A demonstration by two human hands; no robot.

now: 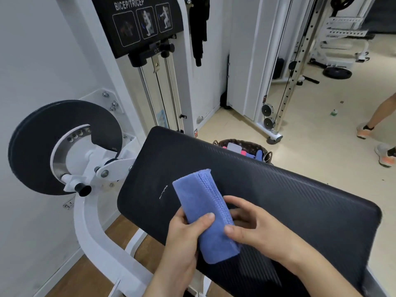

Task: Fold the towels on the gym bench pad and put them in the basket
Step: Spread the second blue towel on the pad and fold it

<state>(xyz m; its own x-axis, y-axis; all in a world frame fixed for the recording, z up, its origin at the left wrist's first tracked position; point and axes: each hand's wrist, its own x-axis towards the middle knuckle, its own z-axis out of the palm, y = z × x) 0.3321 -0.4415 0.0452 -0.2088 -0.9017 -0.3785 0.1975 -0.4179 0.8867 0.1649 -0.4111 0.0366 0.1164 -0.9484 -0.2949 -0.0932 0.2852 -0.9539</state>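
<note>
A blue towel (201,202), folded into a narrow strip, lies lengthwise on the black gym bench pad (289,189). My left hand (186,230) grips its near left edge, thumb on top. My right hand (250,224) pinches its right stitched edge, thumb on top and fingers spread behind. Beyond the pad's far edge stands a dark woven basket (222,143) that holds several folded towels, grey, pink and blue; the pad hides its lower part.
The white bicep/tricep machine (137,61) with its black disc (42,146) rises to the left and behind the pad. A white thread (163,192) lies on the pad. Another person's legs (377,129) stand on the floor at right. A cable rack (285,82) is behind.
</note>
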